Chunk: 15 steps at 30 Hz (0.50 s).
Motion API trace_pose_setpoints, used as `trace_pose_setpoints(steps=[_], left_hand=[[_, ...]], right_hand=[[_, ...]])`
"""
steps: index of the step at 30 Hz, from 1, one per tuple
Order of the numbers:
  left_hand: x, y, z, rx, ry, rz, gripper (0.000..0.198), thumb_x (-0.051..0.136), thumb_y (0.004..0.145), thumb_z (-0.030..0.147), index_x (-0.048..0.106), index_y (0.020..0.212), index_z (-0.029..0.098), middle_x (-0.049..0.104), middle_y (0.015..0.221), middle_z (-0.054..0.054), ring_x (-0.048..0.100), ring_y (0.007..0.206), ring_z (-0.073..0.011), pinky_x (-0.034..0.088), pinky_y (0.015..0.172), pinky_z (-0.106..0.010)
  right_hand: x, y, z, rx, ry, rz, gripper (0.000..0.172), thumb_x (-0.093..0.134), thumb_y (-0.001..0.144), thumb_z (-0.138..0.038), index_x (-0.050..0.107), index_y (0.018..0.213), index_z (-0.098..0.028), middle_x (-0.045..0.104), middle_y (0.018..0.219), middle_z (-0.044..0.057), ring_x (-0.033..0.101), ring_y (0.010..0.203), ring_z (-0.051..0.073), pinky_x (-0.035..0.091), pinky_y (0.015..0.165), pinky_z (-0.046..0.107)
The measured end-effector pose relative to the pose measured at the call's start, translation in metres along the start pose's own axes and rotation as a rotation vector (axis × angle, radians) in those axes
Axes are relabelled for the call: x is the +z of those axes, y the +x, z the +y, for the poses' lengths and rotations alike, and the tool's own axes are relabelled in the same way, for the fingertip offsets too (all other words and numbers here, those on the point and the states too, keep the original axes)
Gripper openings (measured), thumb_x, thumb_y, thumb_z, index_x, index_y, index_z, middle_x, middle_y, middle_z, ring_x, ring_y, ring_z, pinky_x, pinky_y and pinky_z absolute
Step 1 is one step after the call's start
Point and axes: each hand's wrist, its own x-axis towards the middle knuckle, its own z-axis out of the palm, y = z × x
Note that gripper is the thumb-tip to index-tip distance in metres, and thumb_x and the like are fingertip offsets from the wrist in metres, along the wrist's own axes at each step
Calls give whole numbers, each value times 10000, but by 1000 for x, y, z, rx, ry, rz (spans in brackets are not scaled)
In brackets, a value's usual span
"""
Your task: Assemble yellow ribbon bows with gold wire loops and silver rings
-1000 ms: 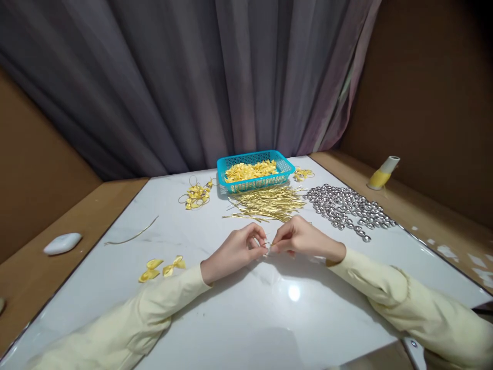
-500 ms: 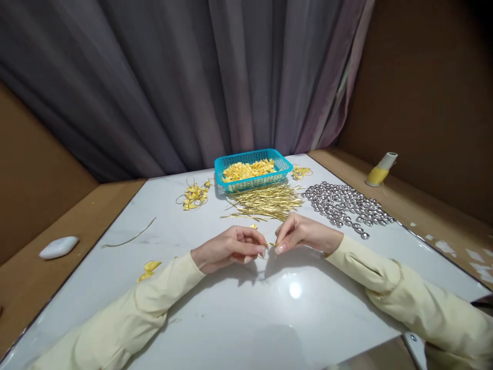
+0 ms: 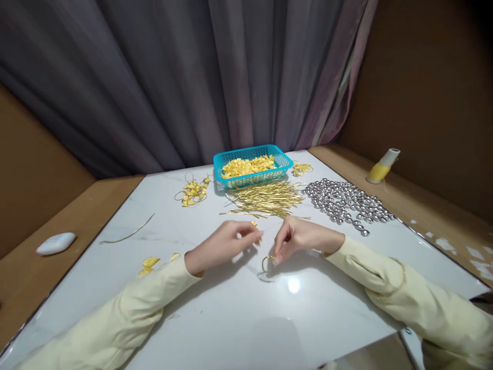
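Note:
My right hand (image 3: 298, 237) pinches a small gold wire loop (image 3: 266, 262) that hangs from its fingertips just above the white table (image 3: 246, 308). My left hand (image 3: 223, 243) is curled beside it, fingertips pinched near a small yellow bow (image 3: 254, 224); whether it grips the bow I cannot tell. Beyond the hands lies a pile of gold wire strips (image 3: 265, 199). A heap of silver bells (image 3: 344, 203) lies to the right.
A blue basket (image 3: 252, 165) of yellow bows stands at the back. Finished bow-and-loop pieces (image 3: 191, 192) lie back left, more (image 3: 300, 168) right of the basket. Two loose bows (image 3: 151, 264) and a gold strand (image 3: 129, 236) lie left. A white case (image 3: 56, 243) and a spool (image 3: 381, 167) rest on the brown ledges.
The hands, joined at the fingertips a second ago, have drawn apart. The right hand now carries the wire bent into a loop; the left has pulled away to the left.

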Motion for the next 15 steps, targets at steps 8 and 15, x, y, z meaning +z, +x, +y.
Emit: trace_pose_setpoints(steps=[8,15], left_hand=[[-18,11,-33,-37,370,92,282,533,762,419,558,830,147,546,845,-57,498,797,-203,374,689,-289],[-4,19,-44,44,244,149,203,592,711,330,555,804,153,534,859,-47,485,869,-204,372,769,-298]], right_hand=[[-4,9,-3,-41,-402,97,142,671,645,-245,734,683,-124,661,582,35,499,509,102,354,471,206],[-13,27,-12,-231,-661,22,106,678,672,-247,727,661,-154,627,671,24,528,583,96,387,572,217]])
